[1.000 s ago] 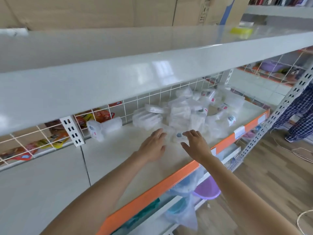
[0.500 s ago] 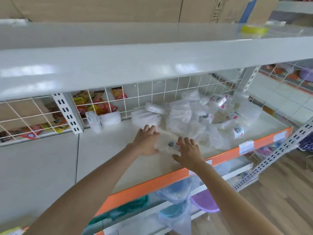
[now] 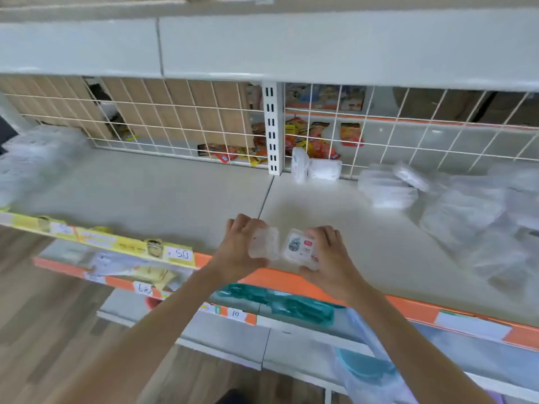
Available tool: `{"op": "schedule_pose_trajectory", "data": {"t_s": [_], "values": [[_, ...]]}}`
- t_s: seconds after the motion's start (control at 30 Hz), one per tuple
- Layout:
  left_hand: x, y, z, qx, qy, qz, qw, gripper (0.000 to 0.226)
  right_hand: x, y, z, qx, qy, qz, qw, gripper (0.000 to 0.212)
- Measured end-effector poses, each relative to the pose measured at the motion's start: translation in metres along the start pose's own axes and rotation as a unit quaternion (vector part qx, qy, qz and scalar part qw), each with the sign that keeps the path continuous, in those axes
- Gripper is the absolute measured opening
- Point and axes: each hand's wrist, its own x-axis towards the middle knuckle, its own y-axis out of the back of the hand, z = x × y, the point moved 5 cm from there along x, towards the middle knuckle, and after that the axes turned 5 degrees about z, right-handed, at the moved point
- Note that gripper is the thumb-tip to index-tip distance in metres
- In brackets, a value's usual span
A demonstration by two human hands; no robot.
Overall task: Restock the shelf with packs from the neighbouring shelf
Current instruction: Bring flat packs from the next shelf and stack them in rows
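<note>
Holding two clear packs side by side above the shelf's orange front edge (image 3: 280,279), the left hand (image 3: 242,252) grips the plain pack (image 3: 264,246) and the right hand (image 3: 328,258) grips the labelled pack (image 3: 300,248). More packs (image 3: 388,188) lie heaped beyond the right hand.

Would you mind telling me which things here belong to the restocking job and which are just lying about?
Part of the job:
- left hand, holding a clear pack
- right hand, holding a labelled pack
- pile of packs
- bare shelf

Just lying about:
- snack packets behind the wire grid
- price tag
- teal items below
</note>
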Motion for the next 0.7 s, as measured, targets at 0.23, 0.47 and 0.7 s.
{"op": "schedule_pose_trajectory", "data": {"t_s": [0.23,0.47,0.7], "values": [[-0.050,0.062,-0.080,0.023,0.079,0.101,0.991,0.067,0.025,-0.052,-0.090,0.006,0.106,-0.040,0.994,0.062],[-0.092,0.125,-0.173,0.032,0.108,0.121,0.986,0.072,0.039,-0.125,-0.196,0.045,0.112,-0.034,0.992,0.063],[-0.149,0.196,-0.274,0.034,0.135,0.132,0.981,0.077,0.049,-0.200,-0.301,0.072,0.118,-0.028,0.990,0.064]]}}
